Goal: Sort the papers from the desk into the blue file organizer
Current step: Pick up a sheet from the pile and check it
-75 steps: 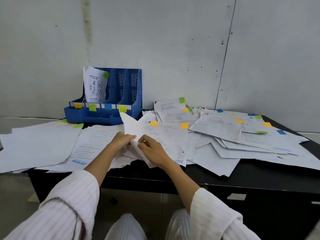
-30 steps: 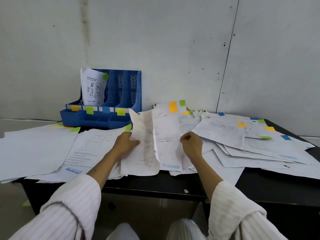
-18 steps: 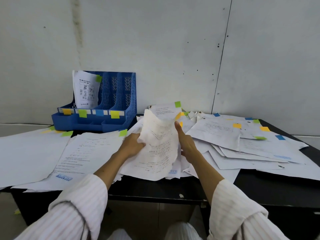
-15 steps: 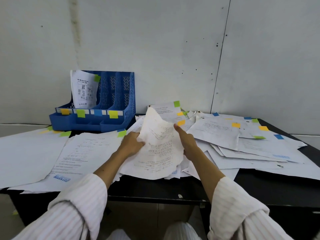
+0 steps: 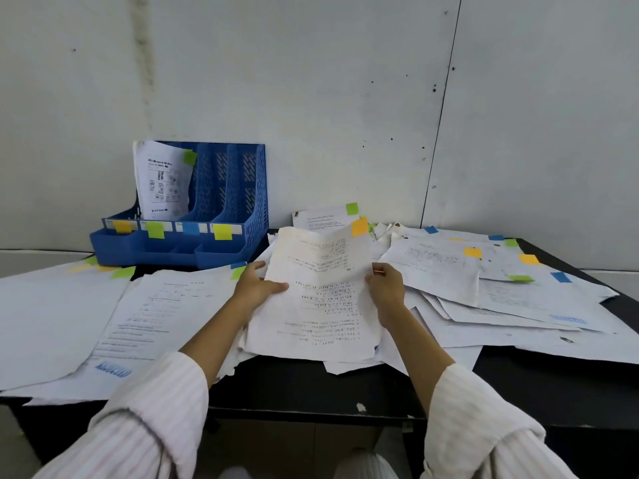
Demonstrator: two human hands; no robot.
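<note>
Grey wall panels stand behind a black worktop (image 5: 345, 385) strewn with loose papers (image 5: 484, 292), many tagged with coloured sticky notes. Half a second ago the held sheet was bowed and crumpled between the hands; now it is pulled open, tilted up facing the person, with one crease down its middle. That sheet (image 5: 318, 295) carries an orange tag (image 5: 359, 226) at its top right corner, now plainly readable. The left hand (image 5: 257, 283) is clamped on the sheet's left edge, thumb on the front; the right hand (image 5: 387, 288) is clamped on the right edge. The blue file organizer (image 5: 193, 216) sits at the back left, well apart from the sheet, with one green-tagged paper (image 5: 162, 181) standing in a left-hand slot. Its front labels show orange, green, blue and yellow. With the tag exposed, the sheet seems ready to go to the orange-labelled slot (image 5: 121, 225); most papers are not yet sorted
</note>
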